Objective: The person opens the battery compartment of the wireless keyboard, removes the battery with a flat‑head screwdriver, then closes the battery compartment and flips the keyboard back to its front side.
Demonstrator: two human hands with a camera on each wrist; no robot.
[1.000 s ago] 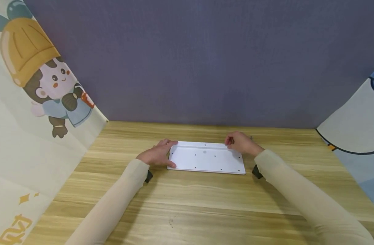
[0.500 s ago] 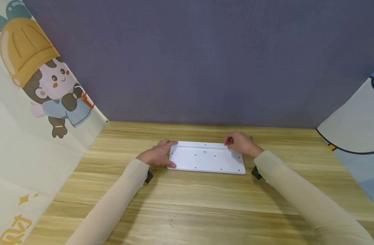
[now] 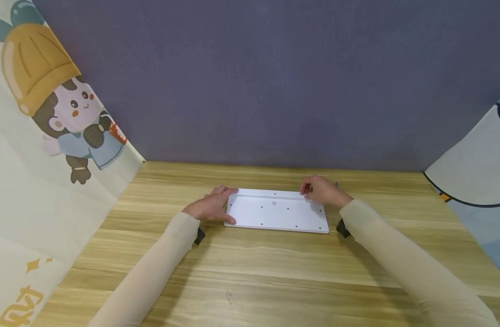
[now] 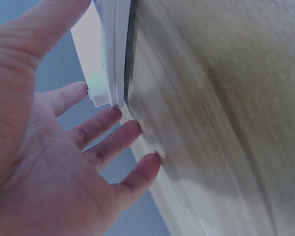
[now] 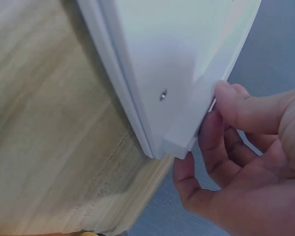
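- Panel (image 3: pixel 276 217), white: lies flat on counter (image 3: pixel 250 272), position unchanged over 1 s.
- Left hand (image 3: pixel 209 206): fingers spread, touching left end.
- Right hand (image 3: pixel 322 190): curled, pinching rear edge; no visible shift, so work there appears unfinished.

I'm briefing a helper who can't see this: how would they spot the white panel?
On the wood-grain table, before the dark wall, find the person's left hand and right hand. The white panel is the flat rectangle between them. Its whiteness, dark dots and raised bar set it apart from the table.
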